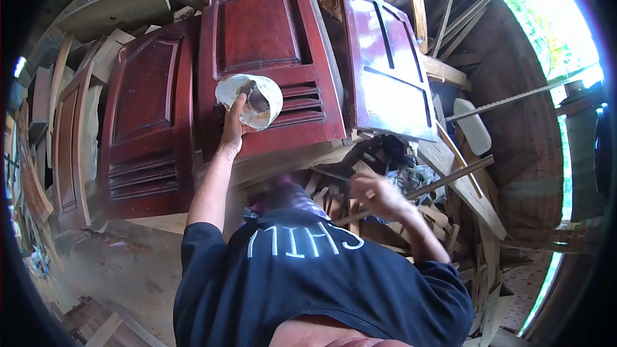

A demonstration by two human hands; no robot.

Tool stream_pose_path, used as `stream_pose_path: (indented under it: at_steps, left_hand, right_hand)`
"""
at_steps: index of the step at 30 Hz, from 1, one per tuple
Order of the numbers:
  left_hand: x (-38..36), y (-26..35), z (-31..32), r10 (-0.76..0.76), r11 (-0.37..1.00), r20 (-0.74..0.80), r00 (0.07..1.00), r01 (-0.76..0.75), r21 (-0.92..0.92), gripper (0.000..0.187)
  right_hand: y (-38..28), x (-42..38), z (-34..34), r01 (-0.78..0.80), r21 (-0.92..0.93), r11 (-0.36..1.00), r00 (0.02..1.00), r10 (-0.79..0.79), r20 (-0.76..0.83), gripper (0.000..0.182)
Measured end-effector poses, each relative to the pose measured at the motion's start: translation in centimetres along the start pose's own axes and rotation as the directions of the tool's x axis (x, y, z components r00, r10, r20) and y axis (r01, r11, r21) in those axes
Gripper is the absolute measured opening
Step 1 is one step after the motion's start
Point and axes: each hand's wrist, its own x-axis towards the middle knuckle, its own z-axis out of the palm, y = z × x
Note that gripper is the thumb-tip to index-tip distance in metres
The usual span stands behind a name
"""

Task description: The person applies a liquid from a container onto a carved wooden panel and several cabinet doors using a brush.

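My left hand (235, 123) grips a whitish, stained tub (271, 93) by its rim, thumb on the inner side. Brown matter shows inside the tub, which is tilted towards me. Behind it stands a glossy dark red panelled cabinet door (260, 29) with slats low down. My right hand (376, 194) is out to the right, below the doors, blurred by motion. Its fingers look curled, and a thin dark shape extends left from them, too smeared to name.
A second red door (144, 93) and a brown door (69, 148) lean at left. Another glossy door (389, 58) leans at right. Scrap wood fills the right side, with a long wooden strip (443, 180) and a white oblong piece (472, 126).
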Motion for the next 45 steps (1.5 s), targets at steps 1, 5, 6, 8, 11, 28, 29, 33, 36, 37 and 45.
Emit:
stream_pose_path:
  at_steps: [1,5,6,8,11,28,29,33,36,37,45]
  left_hand:
    - [0.0,0.0,0.0,-0.005,1.000,0.006,1.000,0.005,-0.014,0.070]
    - [-0.2,-0.2,0.0,-0.021,0.998,0.023,1.000,0.022,-0.067,0.068]
    - [-0.4,0.0,0.2,-0.014,0.997,0.016,1.000,0.015,-0.078,0.066]
    - [-0.2,0.1,-0.2,-0.015,0.997,0.009,1.000,0.016,-0.076,0.066]
    - [-0.5,-0.2,-0.1,-0.023,0.996,0.030,0.999,0.026,-0.091,0.065]
    - [-1.6,1.9,1.1,-0.087,0.988,-0.020,0.996,0.084,-0.127,0.064]
    - [-2.1,2.2,1.3,-0.086,0.989,-0.036,0.996,0.081,-0.124,0.064]
    - [-4.4,3.0,0.7,0.114,0.980,-0.090,0.989,-0.127,-0.155,0.057]
    - [-6.7,3.5,-1.3,0.095,0.939,-0.241,0.966,-0.167,-0.300,0.056]
    - [-7.5,3.7,-2.1,0.133,0.911,-0.231,0.964,-0.211,-0.354,0.055]
    - [-14.3,2.5,-6.7,0.073,0.882,-0.518,0.852,-0.298,-0.365,0.055]
  right_hand:
    - [1.0,1.1,1.7,0.264,-0.067,0.962,0.962,-0.258,0.088,0.023]
    - [6.1,1.7,9.7,0.354,0.125,0.927,0.887,-0.375,0.270,0.041]
    - [6.3,0.8,9.3,0.246,0.057,0.967,0.931,-0.253,0.262,0.042]
    - [12.1,-0.7,9.0,-0.151,-0.226,0.962,0.825,0.249,0.508,0.037]
    - [15.3,-3.6,6.6,-0.113,-0.540,0.834,0.726,0.440,0.528,0.024]
    - [7.9,28.9,-12.0,0.341,-0.479,0.809,0.819,-0.506,-0.272,0.014]
    - [7.9,29.9,-11.5,0.288,-0.666,0.688,0.720,-0.614,-0.323,0.014]
    - [5.5,25.3,-1.0,0.508,-0.669,0.543,0.724,-0.690,-0.011,0.012]
    - [-1.8,19.1,4.8,0.679,-0.252,0.689,0.715,-0.699,0.014,0.008]
    - [-3.2,18.4,5.5,0.582,-0.027,0.813,0.811,-0.582,-0.051,0.009]
    - [5.3,13.5,-7.9,-0.170,-0.197,0.966,0.902,0.072,-0.426,0.017]
